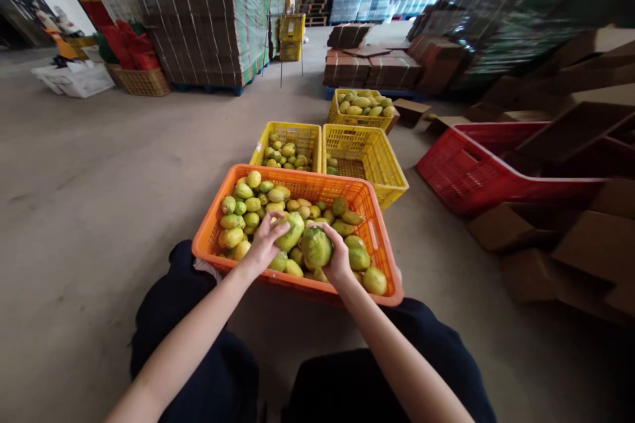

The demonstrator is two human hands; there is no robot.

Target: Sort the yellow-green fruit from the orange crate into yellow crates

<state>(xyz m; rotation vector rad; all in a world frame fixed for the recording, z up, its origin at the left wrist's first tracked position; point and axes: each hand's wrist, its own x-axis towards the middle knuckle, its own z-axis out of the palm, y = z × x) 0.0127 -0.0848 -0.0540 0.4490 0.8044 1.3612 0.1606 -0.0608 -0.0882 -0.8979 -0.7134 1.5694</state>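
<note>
My left hand (266, 242) is closed around a green-yellow papaya (291, 231), held above the fruit in the orange crate (384, 254). Beside it, my right hand (338, 256) grips a darker green papaya (316, 246), its rounded end facing me. The two fruits are close to each other. Many more papayas (231, 238), green to yellow, lie loose in the orange crate beneath and around both hands. Some of them are hidden by my hands.
Behind the orange crate stand a yellow crate of papayas (270, 129) and a yellow crate with few fruits (397, 175). Farther back is another full yellow crate (342, 117). A red crate (449, 168) and cardboard boxes (595, 244) lie to the right. Wrapped pallet stacks (193, 13) rise behind.
</note>
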